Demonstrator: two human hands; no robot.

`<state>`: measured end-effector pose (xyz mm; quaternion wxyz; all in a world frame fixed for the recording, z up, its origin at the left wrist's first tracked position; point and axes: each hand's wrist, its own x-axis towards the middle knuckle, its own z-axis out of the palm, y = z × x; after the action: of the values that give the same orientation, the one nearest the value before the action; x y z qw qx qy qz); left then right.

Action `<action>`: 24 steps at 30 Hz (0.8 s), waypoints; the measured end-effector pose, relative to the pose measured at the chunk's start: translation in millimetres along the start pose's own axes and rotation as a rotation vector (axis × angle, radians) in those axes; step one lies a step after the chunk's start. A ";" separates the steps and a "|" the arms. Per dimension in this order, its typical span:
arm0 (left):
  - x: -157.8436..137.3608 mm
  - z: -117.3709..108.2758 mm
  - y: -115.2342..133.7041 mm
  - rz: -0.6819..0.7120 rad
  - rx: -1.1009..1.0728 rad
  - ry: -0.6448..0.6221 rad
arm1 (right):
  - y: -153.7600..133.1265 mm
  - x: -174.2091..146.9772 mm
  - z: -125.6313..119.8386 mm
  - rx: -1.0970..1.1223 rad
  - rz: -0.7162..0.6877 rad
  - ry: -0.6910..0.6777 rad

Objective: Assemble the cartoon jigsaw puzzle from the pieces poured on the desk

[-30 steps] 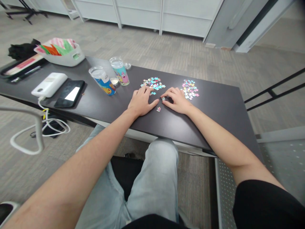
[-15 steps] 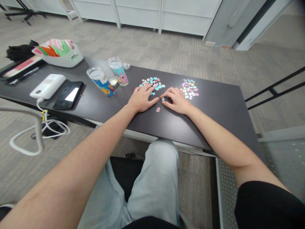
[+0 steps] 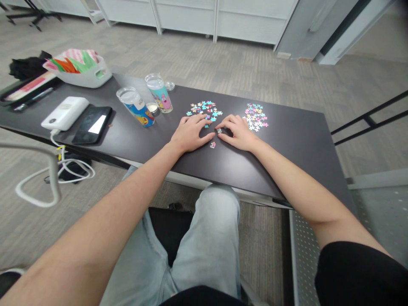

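Note:
My left hand (image 3: 191, 132) lies with fingers apart at the near edge of a loose pile of jigsaw pieces (image 3: 208, 106), its fingertips over the nearest ones. To its right, the thumb and forefinger of my right hand (image 3: 237, 132) close around a small puzzle piece (image 3: 219, 131) on the tabletop. Between and just below the hands lies a single pink-and-white puzzle piece (image 3: 213, 145), touched by neither. A second pile of pieces (image 3: 256, 117), mostly pink, white and blue, sits beyond my right hand.
On the dark table (image 3: 296, 140) stand two clear printed cups (image 3: 137, 108), with a small round tin (image 3: 152, 108) beside them. Farther left are a phone (image 3: 92, 125), a white power bank (image 3: 65, 113) with a cable, and a white basket (image 3: 83, 80) of colourful items.
Both hands keep nearly the same place and pose, with the right thumb and forefinger still at the small piece. The whole view has shifted slightly.

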<state>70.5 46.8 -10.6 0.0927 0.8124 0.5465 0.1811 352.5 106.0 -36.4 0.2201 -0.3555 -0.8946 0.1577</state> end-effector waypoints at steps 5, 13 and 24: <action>0.7 -1.0 -0.5 0.023 0.016 -0.026 | 1.0 0.0 -0.2 -0.013 -0.007 -0.002; 0.5 2.2 -0.1 0.036 0.020 0.044 | 0.2 -0.5 0.3 -0.019 0.004 -0.005; 3.2 3.0 -1.6 -0.123 0.078 0.062 | -3.0 -0.3 -1.1 0.001 -0.024 -0.038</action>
<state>71.4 50.4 -13.3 0.0551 0.7743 0.6046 0.1789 351.7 103.9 -34.2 0.2052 -0.3418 -0.9026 0.1621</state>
